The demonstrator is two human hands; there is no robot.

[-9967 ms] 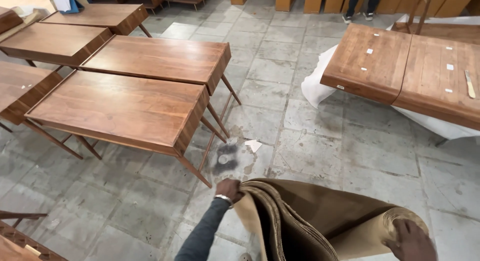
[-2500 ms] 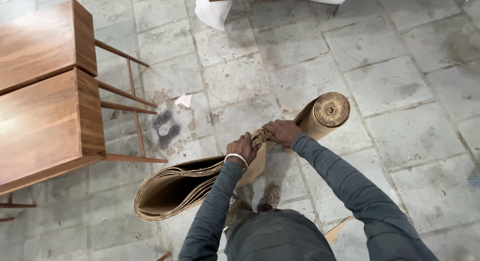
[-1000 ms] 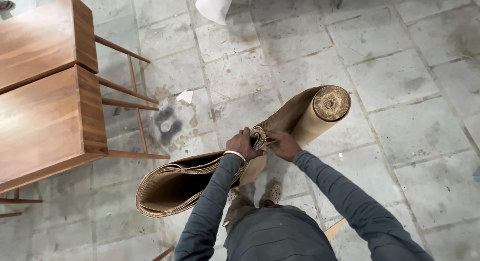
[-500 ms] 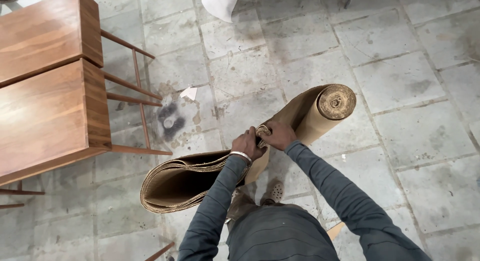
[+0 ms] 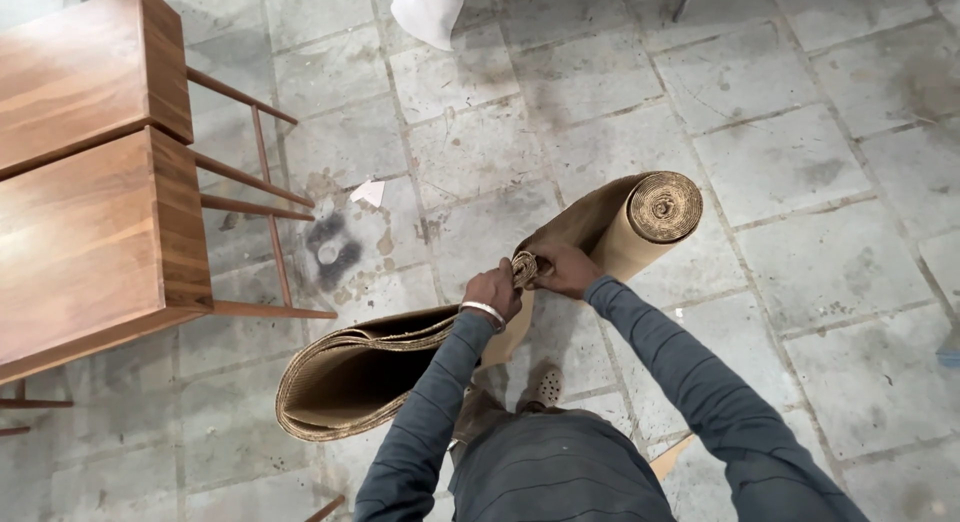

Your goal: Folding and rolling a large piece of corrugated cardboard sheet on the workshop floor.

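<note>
Both hands meet at the middle of a brown corrugated cardboard sheet (image 5: 470, 322), pinching its bunched edge. Left hand (image 5: 493, 287), silver bangle (image 5: 483, 309) at the wrist, is clenched on the gathered layers. Right hand (image 5: 565, 270) is clamped on the same bunch from the other side; the 2 hands are almost touching.

Sheet state: right end wound into a tight roll (image 5: 640, 217), spiral end face toward the camera, angled up and right over the floor. Left end hangs as a loose open loop (image 5: 350, 382) of several layers, down near the stone tile floor (image 5: 800, 132).

Surroundings: 2 wooden tables (image 5: 90, 212) at left, thin legs pointing toward the loop, near but apart. Dark stain (image 5: 330, 252) and a white paper scrap (image 5: 368, 191) on the tiles between tables and roll. White cloth (image 5: 430, 7) at top edge, well apart. A shoe (image 5: 545, 385) shows below the hands.
</note>
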